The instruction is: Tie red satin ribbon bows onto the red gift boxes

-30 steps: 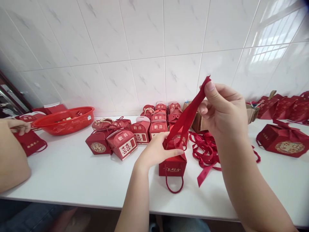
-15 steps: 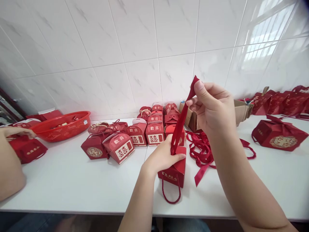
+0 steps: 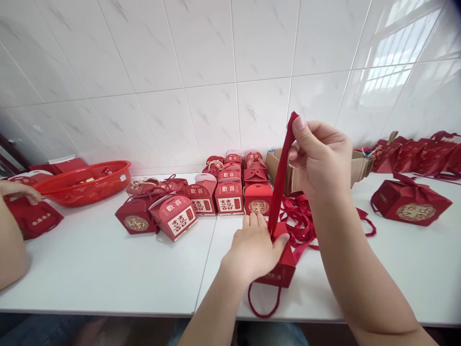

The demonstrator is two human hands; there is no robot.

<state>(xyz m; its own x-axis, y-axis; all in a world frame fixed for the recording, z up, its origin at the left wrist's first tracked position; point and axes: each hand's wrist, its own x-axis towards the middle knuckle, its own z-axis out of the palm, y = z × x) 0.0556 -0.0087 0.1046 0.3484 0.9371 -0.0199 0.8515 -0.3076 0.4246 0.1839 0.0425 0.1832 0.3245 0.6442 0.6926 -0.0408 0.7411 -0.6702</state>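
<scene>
A small red gift box [image 3: 287,259] stands near the front of the table, its cord handle [image 3: 264,316] hanging in a loop toward me. My left hand [image 3: 252,252] lies over the top of this box and grips it, the thumb at the right side and the fingers at the far side. Up from the box top runs a dark red ribbon [image 3: 280,187], stretched nearly straight. Its upper end is pinched between the thumb and fingers of my right hand [image 3: 322,154], raised above the box. The left hand hides most of the box top.
Several finished red boxes [image 3: 230,197] cluster near the tiled wall. Loose ribbon [image 3: 297,218] is heaped behind my box, before a cardboard carton [image 3: 360,166]. A bow-tied box [image 3: 410,202] sits right. At left are a red basket [image 3: 90,185] and another person's hand [image 3: 21,191] on a red box.
My left hand and the box have shifted slightly right and nearer. The ribbon looks straighter and tauter between the box and my right hand, which keeps its pinch. The view has shifted slightly.
</scene>
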